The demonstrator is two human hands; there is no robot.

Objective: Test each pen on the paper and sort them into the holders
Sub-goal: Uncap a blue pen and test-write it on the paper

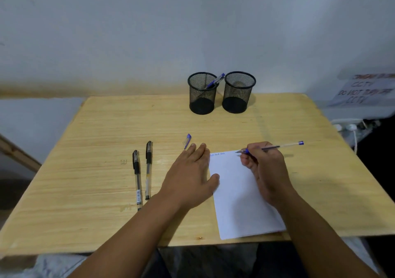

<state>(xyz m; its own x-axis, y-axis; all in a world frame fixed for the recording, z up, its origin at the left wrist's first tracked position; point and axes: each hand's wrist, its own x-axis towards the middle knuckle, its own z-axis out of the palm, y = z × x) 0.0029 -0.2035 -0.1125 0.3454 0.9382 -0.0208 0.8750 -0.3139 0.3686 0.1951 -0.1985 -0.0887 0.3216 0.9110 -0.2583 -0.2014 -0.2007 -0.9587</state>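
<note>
White paper [241, 194] lies nearest on the pale wooden table [96, 192], one long edge under the left hand [190, 175]. That hand rests flat with fingers straight and the thumb on the sheet, holding nothing. Just right of it, the right hand [265, 170] sits on the paper with curled fingers pinching a blue pen [271, 147]; the tip meets the top edge of the sheet, beside a short line of blue scribble [217, 154], and the barrel slants out past the knuckles to the right.

Left of the left hand, two black pens [142, 174] lie side by side, capped, apart from the paper. Just beyond the left hand's fingertips lies a loose blue cap [187, 141].

Farther off, past both hands, two black mesh holders stand next to each other by the wall. The left holder [202, 93] has one blue pen leaning in it [214, 81]; the right holder [238, 92] shows no pen above its rim.
</note>
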